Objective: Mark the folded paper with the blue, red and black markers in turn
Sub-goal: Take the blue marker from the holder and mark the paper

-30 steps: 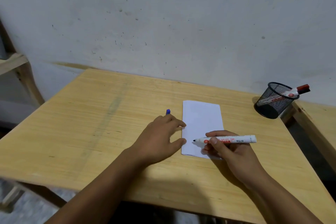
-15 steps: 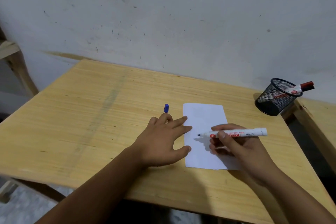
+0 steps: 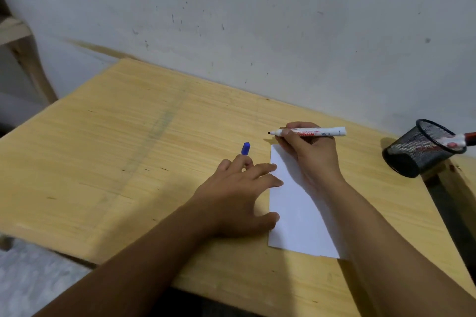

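A white folded paper [image 3: 296, 213] lies on the wooden table [image 3: 128, 149]. My left hand [image 3: 237, 193] rests flat with spread fingers, its fingertips and thumb on the paper's left edge. My right hand [image 3: 311, 154] grips an uncapped white marker [image 3: 309, 132], held level, its dark tip pointing left just past the paper's far left corner. A blue cap [image 3: 246, 148] stands on the table beyond my left fingers. A red-capped marker [image 3: 457, 144] sticks out of the black mesh cup [image 3: 417, 152] at the right.
A scuffed white wall runs along the table's far edge. A wooden frame [image 3: 23, 59] stands at the left, off the table. A gap and a second wooden surface [image 3: 463, 188] lie beyond the table's right edge, next to the mesh cup.
My right hand moved the marker away from me, from the paper's near half to its far left corner. The view tilted down and closer. My left hand stayed on the paper's edge.
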